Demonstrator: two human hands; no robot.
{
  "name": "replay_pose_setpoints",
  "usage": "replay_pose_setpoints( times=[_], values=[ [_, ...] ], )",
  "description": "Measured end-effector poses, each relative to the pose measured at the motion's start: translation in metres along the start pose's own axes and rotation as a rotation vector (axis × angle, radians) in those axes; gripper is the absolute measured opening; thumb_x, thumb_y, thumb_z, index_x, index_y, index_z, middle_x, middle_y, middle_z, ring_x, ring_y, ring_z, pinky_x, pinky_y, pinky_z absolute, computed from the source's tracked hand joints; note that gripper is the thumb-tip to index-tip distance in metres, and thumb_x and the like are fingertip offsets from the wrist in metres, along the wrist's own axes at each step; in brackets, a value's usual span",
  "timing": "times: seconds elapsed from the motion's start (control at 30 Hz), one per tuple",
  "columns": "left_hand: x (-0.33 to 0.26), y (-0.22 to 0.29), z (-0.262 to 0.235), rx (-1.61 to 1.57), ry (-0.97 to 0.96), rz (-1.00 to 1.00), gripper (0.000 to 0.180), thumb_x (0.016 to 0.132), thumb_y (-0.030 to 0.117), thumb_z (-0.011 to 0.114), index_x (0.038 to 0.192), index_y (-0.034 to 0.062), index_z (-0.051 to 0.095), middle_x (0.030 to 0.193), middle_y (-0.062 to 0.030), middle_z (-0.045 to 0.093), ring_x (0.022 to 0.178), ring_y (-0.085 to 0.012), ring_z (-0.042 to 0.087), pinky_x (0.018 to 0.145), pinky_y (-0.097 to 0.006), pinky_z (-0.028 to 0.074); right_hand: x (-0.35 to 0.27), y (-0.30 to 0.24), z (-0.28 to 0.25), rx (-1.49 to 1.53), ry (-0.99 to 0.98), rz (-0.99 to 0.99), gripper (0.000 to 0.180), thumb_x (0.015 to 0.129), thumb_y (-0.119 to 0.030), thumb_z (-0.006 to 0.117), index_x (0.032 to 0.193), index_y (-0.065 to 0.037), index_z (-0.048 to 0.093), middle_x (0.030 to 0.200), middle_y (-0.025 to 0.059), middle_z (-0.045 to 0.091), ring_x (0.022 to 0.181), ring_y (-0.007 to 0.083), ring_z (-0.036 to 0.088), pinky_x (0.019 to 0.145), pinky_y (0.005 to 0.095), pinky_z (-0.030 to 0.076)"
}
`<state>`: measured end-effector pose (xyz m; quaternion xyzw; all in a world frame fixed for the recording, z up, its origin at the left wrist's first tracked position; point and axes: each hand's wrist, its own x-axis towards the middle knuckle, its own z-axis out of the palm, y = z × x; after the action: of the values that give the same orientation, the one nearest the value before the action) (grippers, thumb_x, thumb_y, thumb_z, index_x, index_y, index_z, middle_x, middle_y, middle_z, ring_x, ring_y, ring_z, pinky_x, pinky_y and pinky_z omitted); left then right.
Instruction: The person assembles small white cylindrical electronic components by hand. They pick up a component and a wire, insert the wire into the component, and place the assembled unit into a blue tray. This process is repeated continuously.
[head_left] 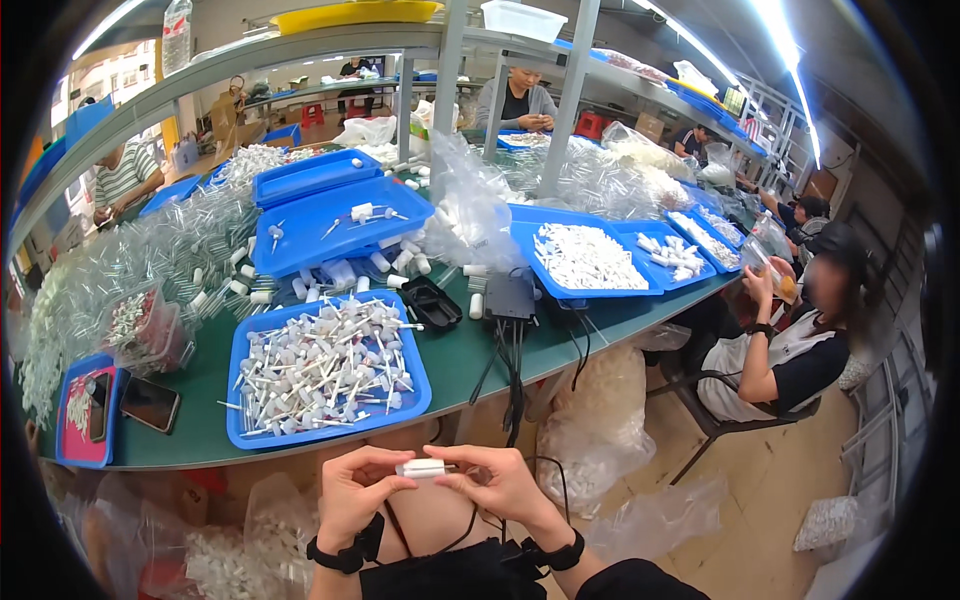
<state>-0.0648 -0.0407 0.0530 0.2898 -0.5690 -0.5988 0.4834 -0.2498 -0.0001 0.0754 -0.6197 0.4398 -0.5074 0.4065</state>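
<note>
Over my lap, a small white cylindrical piece with a clear end [424, 468] is pinched between both hands. My left hand [352, 492] grips its left end with thumb and fingers. My right hand [506, 484] closes on the other end, where something slim and dark shows between the fingers. Just beyond my hands, on the green table [200, 405], lies a blue tray [425, 385] heaped with white stick-like parts with translucent heads [325, 365].
Left on the table are two phones [150, 404], a small tray [85, 450] and clear tubes [190, 250]. Stacked blue trays [345, 225] stand behind, with trays of white parts [590, 258] to the right. Black cables [512, 370] hang off the edge. A seated person [770, 370] works at right.
</note>
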Motion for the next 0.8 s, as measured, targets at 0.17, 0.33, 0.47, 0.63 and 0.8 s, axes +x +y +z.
replay_pose_setpoints(
  times=[0.17,0.33,0.47,0.63,0.8],
  values=[
    [0.007,0.002,0.009,-0.031,0.081,0.036,0.024,0.070,-0.012,0.065,0.092,-0.0063,0.061,0.093,-0.0141,0.064,0.082,-0.0158,0.062,0.071,-0.025,0.053,0.012,0.012,-0.003,-0.147,0.080,-0.122,0.022,0.077,-0.004,0.065,0.098,-0.002,0.064,0.089,0.0074,0.066,0.075,0.0100,0.060,0.061,0.0214,0.046],
    [0.003,0.006,-0.016,-0.113,0.154,0.094,0.022,0.072,-0.011,0.064,0.093,-0.0057,0.061,0.094,-0.0133,0.063,0.084,-0.0160,0.061,0.071,-0.026,0.052,0.038,0.000,0.011,-0.305,-0.023,-0.235,0.020,0.073,-0.009,0.070,0.093,-0.004,0.066,0.079,0.0079,0.065,0.064,0.0067,0.058,0.053,0.0195,0.043],
    [-0.006,0.013,-0.037,-0.288,0.355,0.074,0.021,0.073,-0.011,0.061,0.093,-0.0058,0.059,0.091,-0.0114,0.060,0.077,-0.0167,0.061,0.067,-0.026,0.051,0.060,-0.016,0.003,-0.428,-0.105,-0.118,0.029,0.080,-0.030,0.061,0.080,-0.003,0.051,0.056,0.0062,0.047,0.047,0.0156,0.047,0.046,0.0260,0.037],
    [-0.003,0.011,-0.040,-0.318,0.460,0.189,0.023,0.074,-0.011,0.061,0.096,-0.0052,0.058,0.097,-0.0135,0.059,0.081,-0.0169,0.060,0.069,-0.026,0.051,0.076,-0.006,0.034,-0.191,-0.154,-0.012,0.020,0.083,-0.019,0.055,0.091,-0.001,0.050,0.071,0.0076,0.054,0.065,0.0146,0.051,0.062,0.0275,0.041],
    [-0.010,0.007,-0.037,-0.326,0.430,0.169,0.023,0.075,-0.010,0.062,0.097,-0.0049,0.059,0.096,-0.0134,0.061,0.082,-0.0152,0.060,0.073,-0.026,0.051,0.084,-0.003,0.036,-0.158,-0.018,-0.180,0.027,0.065,-0.013,0.077,0.081,-0.003,0.058,0.067,-0.0004,0.053,0.055,0.0053,0.043,0.049,0.0190,0.032]
  ],
)
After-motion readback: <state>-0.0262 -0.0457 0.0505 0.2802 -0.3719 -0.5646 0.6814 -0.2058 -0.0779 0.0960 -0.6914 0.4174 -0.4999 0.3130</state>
